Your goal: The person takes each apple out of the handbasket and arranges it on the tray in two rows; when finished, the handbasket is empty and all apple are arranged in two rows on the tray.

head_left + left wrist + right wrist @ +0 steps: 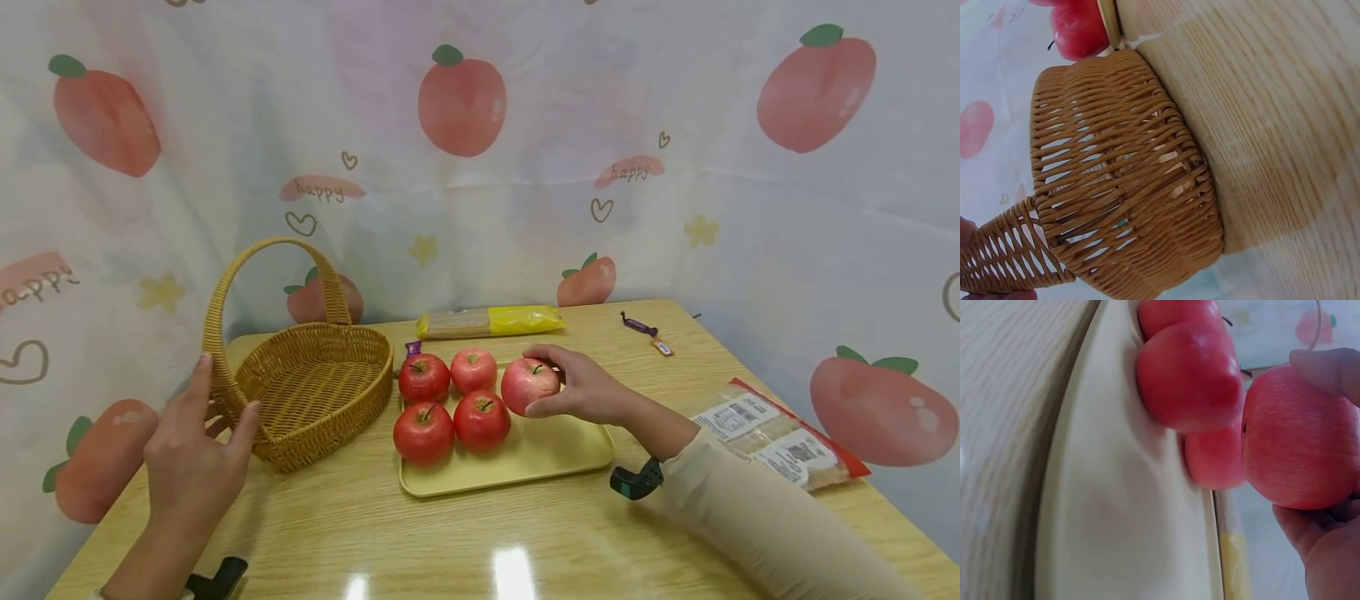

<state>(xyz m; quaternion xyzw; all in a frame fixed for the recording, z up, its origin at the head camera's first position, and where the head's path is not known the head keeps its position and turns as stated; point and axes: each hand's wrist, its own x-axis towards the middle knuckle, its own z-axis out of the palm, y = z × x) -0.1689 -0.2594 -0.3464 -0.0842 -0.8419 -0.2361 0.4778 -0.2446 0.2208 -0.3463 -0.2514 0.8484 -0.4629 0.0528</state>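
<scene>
My right hand (588, 387) grips a pinkish-red apple (1300, 437) between thumb and fingers, over the right half of a yellow tray (517, 467). In the right wrist view the tray surface shows beside the lifted apple. Several other red apples (424, 433) sit together on the tray's left half. To the left stands a woven wicker basket (322, 429) with nothing inside and a tall arched handle (1013, 247). My left hand (197, 454) holds the handle near its base, with digits on both sides of it in the left wrist view.
A long yellow-and-clear packet (491, 322) lies behind the tray. Small wrapped candies (639, 325) are at the back right of the wooden table (337, 533). A red-edged plastic bag (780, 437) lies right, beside my right forearm. A patterned curtain (517, 225) hangs behind.
</scene>
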